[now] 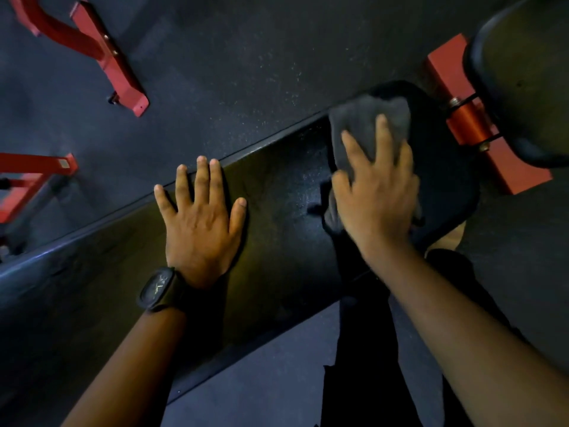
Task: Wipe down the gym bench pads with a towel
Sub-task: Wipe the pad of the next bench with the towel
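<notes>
A dark speckled rubber floor (231, 57) fills the background. Across it runs a long black padded bench pad (277, 211), and at its right end sits a smaller black rounded seat pad (446, 167), beside a red metal bracket (468, 124). The left hand (200, 223) lies flat on the long pad with its fingers straight and spread. The right hand (375, 198) presses with straight, slightly spread fingers on a crumpled grey cloth towel (363, 124), which lies on the seat pad near the gap between the two pads. A black wristwatch (160, 288) is on the left wrist.

Gym: padded bench (277, 211) (red frames (117, 66))
</notes>
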`<act>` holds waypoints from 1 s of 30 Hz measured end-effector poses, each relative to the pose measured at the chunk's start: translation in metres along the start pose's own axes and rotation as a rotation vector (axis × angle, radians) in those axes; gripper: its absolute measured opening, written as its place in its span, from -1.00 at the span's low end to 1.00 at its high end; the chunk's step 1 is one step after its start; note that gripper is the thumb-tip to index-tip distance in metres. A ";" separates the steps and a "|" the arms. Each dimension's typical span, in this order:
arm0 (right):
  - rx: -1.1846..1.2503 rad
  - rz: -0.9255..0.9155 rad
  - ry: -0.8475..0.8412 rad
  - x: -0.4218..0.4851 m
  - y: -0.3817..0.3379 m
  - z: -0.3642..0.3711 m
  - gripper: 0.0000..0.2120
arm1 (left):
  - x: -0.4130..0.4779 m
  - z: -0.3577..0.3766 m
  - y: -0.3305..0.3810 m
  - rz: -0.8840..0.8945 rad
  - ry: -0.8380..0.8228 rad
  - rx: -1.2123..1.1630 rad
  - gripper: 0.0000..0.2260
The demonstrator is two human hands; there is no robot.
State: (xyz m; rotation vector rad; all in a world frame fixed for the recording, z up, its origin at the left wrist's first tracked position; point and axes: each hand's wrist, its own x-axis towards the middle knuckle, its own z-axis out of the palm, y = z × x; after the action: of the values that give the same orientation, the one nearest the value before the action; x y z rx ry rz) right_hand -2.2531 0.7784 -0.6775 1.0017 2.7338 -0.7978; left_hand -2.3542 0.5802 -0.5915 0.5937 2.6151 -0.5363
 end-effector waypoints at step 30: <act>-0.030 0.172 -0.002 -0.012 0.042 -0.001 -0.43 | 0.027 0.003 0.048 0.036 0.016 -0.009 -0.36</act>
State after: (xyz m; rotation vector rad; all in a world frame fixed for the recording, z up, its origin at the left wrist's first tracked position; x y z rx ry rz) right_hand -2.2168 0.7991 -0.6915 1.2084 2.6051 -0.7265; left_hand -2.3523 0.6277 -0.6197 0.6438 2.6151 -0.5100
